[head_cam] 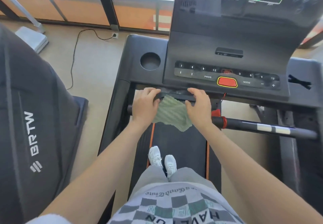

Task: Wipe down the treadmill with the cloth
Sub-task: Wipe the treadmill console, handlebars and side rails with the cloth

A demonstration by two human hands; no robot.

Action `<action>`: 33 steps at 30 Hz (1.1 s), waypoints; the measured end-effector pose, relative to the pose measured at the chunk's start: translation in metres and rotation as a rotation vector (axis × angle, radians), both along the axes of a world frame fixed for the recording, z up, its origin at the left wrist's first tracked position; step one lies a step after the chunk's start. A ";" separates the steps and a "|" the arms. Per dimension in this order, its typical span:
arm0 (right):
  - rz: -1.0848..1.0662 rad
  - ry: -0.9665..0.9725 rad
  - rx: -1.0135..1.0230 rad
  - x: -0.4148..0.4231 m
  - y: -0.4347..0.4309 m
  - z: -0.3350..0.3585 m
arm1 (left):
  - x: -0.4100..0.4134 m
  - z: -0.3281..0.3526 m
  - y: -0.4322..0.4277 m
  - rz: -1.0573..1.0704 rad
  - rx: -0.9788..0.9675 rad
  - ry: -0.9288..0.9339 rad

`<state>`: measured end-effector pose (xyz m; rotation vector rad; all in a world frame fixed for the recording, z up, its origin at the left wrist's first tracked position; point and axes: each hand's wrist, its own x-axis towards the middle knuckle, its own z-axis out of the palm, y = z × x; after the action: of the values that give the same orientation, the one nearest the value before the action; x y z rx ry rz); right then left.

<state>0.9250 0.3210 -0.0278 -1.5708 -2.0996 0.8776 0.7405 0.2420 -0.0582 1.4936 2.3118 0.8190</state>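
"Green cloth (172, 113), is it? Tell me how it looks."

"Pale sage green, soft, with raised ribs running slantwise across it. It hangs as a rumpled sheet, and its lowest corner droops to the right above the black belt (180, 145)."

"Where is it on the treadmill (192, 49)?"

"At the front. Its top edge meets the black crossbar (176, 96) just under the console buttons, left of the red stop button (226, 82). The rest drapes down from there towards the person standing on the belt in white shoes (162, 159)."

"And the hands?"

"Apart, one on each side, with the cloth between them. The left hand (144, 105) has its fingers curled over the crossbar, thumb side touching the cloth's upper left edge. The right hand (199, 105) is curled over the same bar, its thumb lying on the cloth's right edge. Both cover a strip of the fabric."

"So are they holding the cloth itself?"

"Hard to say from this angle. The palms hide the edges, so I cannot tell whether the fabric is pinched against the bar or only lies beside the grip."

"Anything else close by?"

"A round cup holder (150, 61) up to the left, and a lower rail (262, 127) wrapped with red cord to the right."
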 end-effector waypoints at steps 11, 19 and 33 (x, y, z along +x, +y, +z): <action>0.458 -0.291 0.094 0.012 -0.040 -0.044 | 0.042 -0.043 -0.049 -0.396 -0.011 0.393; 0.493 -0.484 0.179 0.074 -0.013 -0.046 | 0.067 -0.042 -0.003 -0.540 -0.050 0.546; 0.412 -0.492 0.275 0.117 -0.007 -0.047 | 0.110 -0.044 0.018 -0.596 -0.044 0.593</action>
<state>1.0421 0.3136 -0.0753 -1.3238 -2.8152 0.2986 0.8505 0.2603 -0.1021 2.4710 1.9774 0.1708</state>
